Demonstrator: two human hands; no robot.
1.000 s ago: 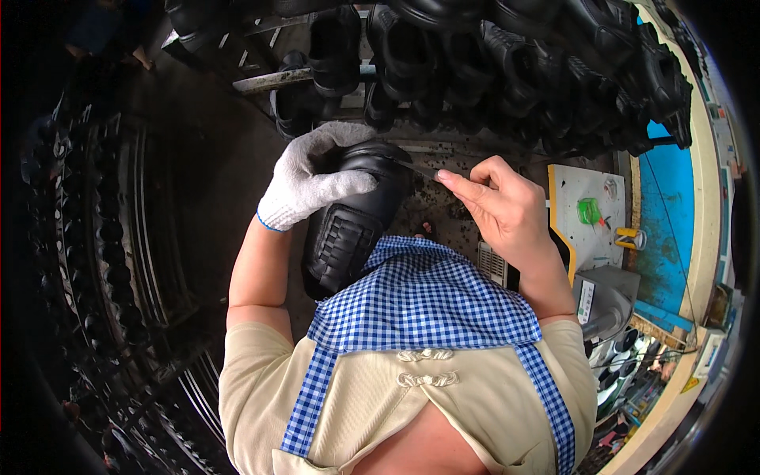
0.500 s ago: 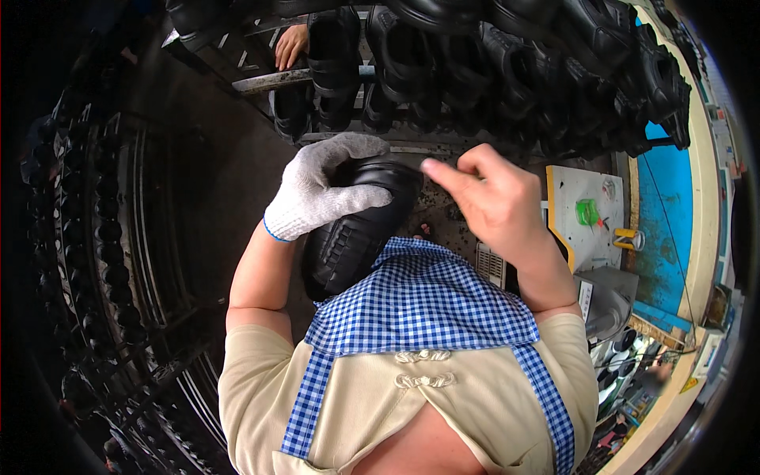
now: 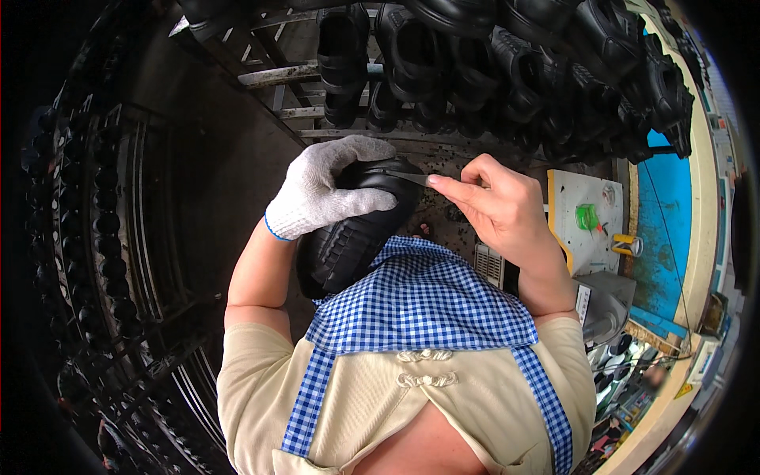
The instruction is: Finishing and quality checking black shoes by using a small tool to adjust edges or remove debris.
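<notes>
In a white knitted glove, my left hand [image 3: 324,186] is closed round the upper end of a black shoe [image 3: 348,237]. The shoe is tilted, its lower end close against my blue checked apron [image 3: 423,297]. My bare right hand [image 3: 495,202] pinches a thin, pointed metal blade [image 3: 408,177] between thumb and fingers. The blade's tip reaches the edge of the shoe beside the gloved thumb. Whether the tip cuts in or only touches cannot be made out.
Ahead, a metal rack [image 3: 277,77] carries rows of black shoes [image 3: 416,55]. More dark racks [image 3: 146,237] line the left side. To the right are a white board [image 3: 566,210] with a green item [image 3: 587,217], a yellow can [image 3: 627,245] and a grey machine [image 3: 606,305].
My right hand has lowered slightly, bringing the blade clearly into sight against the shoe. My left hand keeps its hold. Another person's hand at the rack has gone from view.
</notes>
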